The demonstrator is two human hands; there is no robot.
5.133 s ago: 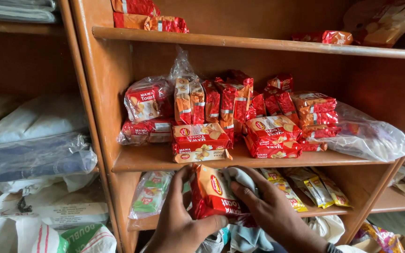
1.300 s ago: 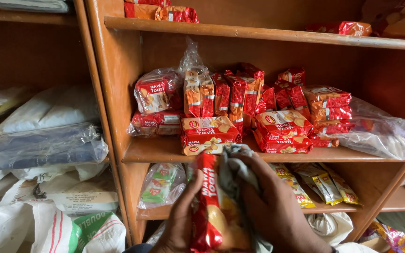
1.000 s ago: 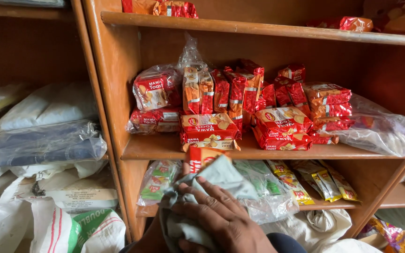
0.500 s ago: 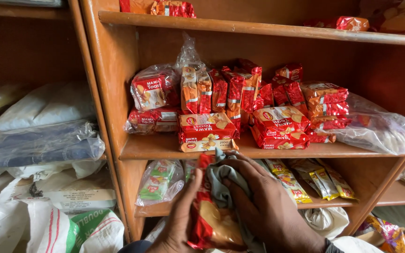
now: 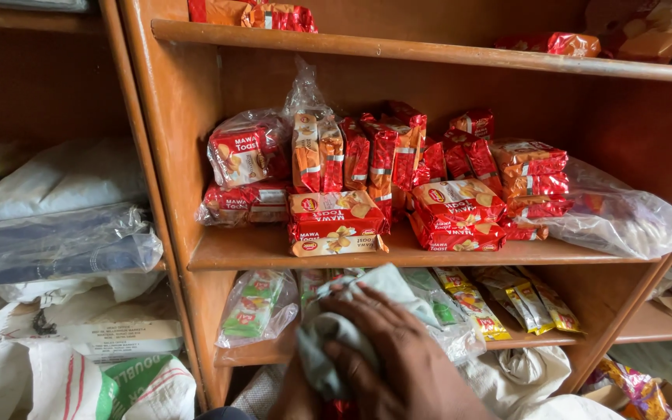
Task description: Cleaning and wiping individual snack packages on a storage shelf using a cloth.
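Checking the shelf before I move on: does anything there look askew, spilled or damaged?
Nothing spilled or torn. The lowest packet of the front stack on the middle shelf juts past the edge, upside down. The right hand presses a pale cloth over a red packet, mostly hidden.

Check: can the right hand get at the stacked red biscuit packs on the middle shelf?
Probably yes: the right hand, pressing a pale cloth, sits just below the open-fronted shelf; nothing blocks the stacked packs.
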